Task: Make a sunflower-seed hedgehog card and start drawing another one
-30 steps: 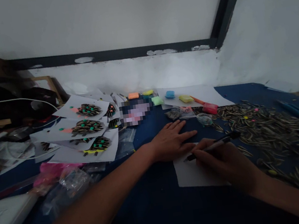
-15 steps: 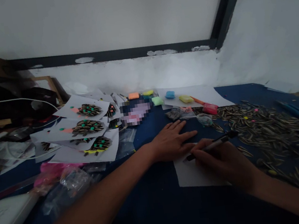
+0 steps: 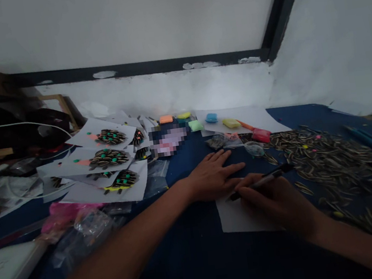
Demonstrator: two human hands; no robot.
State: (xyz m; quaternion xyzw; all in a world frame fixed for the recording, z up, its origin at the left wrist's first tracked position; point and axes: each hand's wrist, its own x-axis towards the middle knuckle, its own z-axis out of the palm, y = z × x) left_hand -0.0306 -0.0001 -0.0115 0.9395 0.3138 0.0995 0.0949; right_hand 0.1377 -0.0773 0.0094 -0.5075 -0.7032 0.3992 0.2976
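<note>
My right hand point(image 3: 274, 201) is closed around a dark pen point(image 3: 264, 179), its tip at the upper part of a small white sheet of paper point(image 3: 242, 219). My left hand point(image 3: 212, 175) lies flat with its fingers spread, over the sheet's far left edge and the blue cloth. Part of the sheet is hidden under both hands. Beyond my left fingertips sit small crumpled plastic packets point(image 3: 217, 141) and a red packet point(image 3: 261, 135). Striped sunflower seeds point(image 3: 338, 164) are spread to the right of my right hand.
Paper sheets point(image 3: 135, 195) bearing seed-and-clay hedgehog shapes are stacked at the left. Coloured clay packs point(image 3: 211, 118) lie along the back by the wall. Clear plastic bags point(image 3: 92, 224) and a white box point(image 3: 11, 275) occupy the near left, with a white cable point(image 3: 14, 124) behind.
The pen tip has shifted very slightly left and down along with my right hand. My left hand stays in place.
</note>
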